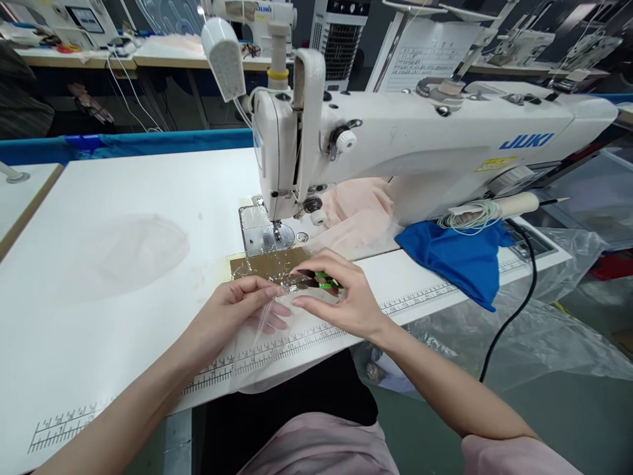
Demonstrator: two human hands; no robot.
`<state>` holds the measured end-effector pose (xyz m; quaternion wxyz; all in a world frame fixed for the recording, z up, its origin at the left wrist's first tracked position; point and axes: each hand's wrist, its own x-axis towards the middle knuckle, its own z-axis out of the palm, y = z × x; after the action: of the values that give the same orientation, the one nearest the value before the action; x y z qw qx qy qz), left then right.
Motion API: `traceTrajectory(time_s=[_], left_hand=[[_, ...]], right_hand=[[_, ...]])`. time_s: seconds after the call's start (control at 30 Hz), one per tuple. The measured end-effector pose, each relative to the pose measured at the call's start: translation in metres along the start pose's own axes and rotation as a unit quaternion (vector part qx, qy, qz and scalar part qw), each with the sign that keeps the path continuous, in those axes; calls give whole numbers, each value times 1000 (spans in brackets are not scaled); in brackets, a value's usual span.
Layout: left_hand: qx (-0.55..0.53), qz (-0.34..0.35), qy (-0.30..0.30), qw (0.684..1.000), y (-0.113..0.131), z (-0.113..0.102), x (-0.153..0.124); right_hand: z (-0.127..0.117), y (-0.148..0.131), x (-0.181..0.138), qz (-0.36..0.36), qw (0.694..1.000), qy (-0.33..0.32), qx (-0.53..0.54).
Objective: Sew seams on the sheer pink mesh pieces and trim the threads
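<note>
My left hand (250,303) pinches the edge of a sheer, pale fabric (264,353) that drapes over the table's front edge. In my right hand (341,290) lies a pair of green-handled thread snips (321,280), its dark blades pointing left toward the left fingertips. Both hands are just in front of the sewing machine's needle and presser foot (277,232). Beneath the hands a brown plate (267,264) with clear tape lies next to the metal needle plate (257,237). Whether the blades touch the fabric or a thread I cannot tell.
The white sewing machine (420,125) spans the right side. Peach fabric (361,201) is bunched under its arm. A blue cloth (455,257) and a cone of pale green thread (479,214) lie at the right. A black cable (524,297) hangs down. Ruler marks (316,333) run along the front edge.
</note>
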<state>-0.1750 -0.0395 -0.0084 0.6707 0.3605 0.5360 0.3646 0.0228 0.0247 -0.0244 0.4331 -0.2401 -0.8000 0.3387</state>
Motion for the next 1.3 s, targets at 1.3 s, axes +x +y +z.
traceTrajectory(time_s=[1.3], left_hand=[[41, 30, -25, 998, -3, 1, 5]], right_hand=[[7, 0, 7, -34, 994, 52, -91]])
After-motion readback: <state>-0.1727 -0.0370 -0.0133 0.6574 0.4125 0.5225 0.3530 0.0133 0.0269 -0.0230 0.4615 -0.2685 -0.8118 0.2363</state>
